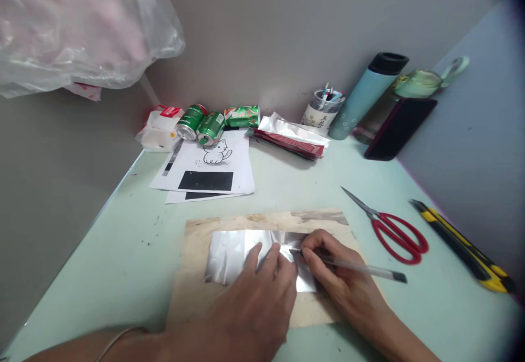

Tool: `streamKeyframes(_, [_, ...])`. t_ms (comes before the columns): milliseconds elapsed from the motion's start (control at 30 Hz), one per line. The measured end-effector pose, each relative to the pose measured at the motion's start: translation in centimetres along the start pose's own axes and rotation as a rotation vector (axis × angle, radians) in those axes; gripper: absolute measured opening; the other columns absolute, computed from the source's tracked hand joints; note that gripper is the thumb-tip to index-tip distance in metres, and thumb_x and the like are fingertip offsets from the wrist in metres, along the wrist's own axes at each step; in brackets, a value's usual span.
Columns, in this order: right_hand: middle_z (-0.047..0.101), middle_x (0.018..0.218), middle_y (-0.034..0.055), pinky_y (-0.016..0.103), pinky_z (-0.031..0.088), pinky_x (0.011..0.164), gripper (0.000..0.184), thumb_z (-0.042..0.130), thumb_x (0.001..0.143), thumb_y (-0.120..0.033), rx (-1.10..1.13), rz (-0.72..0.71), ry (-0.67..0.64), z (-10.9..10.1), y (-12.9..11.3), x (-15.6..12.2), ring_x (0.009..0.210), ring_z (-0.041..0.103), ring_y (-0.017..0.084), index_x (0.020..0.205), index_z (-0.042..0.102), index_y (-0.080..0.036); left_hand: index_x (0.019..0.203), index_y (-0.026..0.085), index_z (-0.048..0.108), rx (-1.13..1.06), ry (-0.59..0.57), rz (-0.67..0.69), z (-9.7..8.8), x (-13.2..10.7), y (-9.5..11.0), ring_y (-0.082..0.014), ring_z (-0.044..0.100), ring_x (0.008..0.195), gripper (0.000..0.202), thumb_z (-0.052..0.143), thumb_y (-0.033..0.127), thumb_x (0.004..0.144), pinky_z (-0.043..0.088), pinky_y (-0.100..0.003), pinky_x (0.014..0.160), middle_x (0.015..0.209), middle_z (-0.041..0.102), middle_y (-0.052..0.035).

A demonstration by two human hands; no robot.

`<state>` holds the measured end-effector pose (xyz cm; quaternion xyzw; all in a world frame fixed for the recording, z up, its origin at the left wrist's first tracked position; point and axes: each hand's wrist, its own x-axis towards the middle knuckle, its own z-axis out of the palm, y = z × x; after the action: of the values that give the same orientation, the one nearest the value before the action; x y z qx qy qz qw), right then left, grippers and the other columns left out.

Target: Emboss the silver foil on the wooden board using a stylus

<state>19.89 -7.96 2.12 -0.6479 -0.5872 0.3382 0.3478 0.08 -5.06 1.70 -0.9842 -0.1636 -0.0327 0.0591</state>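
Observation:
A shiny silver metal sheet [229, 252] with a creased surface lies on a thin wooden board [192, 307]. My left hand [258, 302] rests on the sheet, fingers extended and pressing down on its lower middle. Pinched in my right hand [340, 274] is a clear-barrelled pen [369, 268] with a black cap end. Its tip points left and meets the sheet near the right part, just beyond my left fingertips. Part of the sheet's lower edge is hidden beneath my left hand.
Right of the board lie red-handled scissors [397, 236] and a yellow-black utility knife [463, 247]. Behind are printed papers [205, 181], green cans [211, 128], a foil packet [289, 140], a pen cup [322, 110], a blue bottle [365, 97] and a phone [400, 129]. A plastic bag [90, 28] hangs upper left.

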Motion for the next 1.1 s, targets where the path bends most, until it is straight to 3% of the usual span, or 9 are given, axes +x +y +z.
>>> streamKeyframes(267, [0.051, 0.067, -0.0022, 0.027, 0.038, 0.054, 0.021, 0.050, 0.095, -0.029, 0.007, 0.001, 0.003, -0.06, -0.10, -0.02, 0.060, 0.046, 0.015, 0.075, 0.051, -0.023, 0.138, 0.006, 0.054, -0.079, -0.068, 0.002, 0.02, -0.11, -0.32, -0.0351, 0.047, 0.136, 0.067, 0.055, 0.059, 0.098, 0.032, -0.050, 0.111, 0.137, 0.060, -0.0186])
streamKeyframes(867, [0.051, 0.068, -0.0028, 0.027, 0.037, 0.054, 0.020, 0.050, 0.096, -0.028, 0.001, -0.016, -0.036, -0.16, -0.17, -0.12, 0.061, 0.046, 0.015, 0.076, 0.052, -0.023, 0.141, 0.003, 0.048, -0.142, -0.097, 0.014, 0.41, -0.57, -0.63, -0.0369, 0.042, 0.140, 0.072, 0.057, 0.059, 0.097, 0.029, -0.052, 0.115, 0.143, 0.054, -0.0222])
streamKeyframes(1100, [0.052, 0.069, -0.0020, 0.027, 0.040, 0.057, 0.023, 0.052, 0.097, -0.031, 0.105, 0.015, 0.025, -0.42, 0.32, -0.13, 0.064, 0.049, 0.016, 0.075, 0.054, -0.023, 0.140, 0.004, 0.050, -0.126, -0.076, 0.012, 0.05, -0.43, -0.75, -0.0350, 0.044, 0.139, 0.069, 0.057, 0.058, 0.097, 0.032, -0.050, 0.114, 0.142, 0.056, -0.0212])
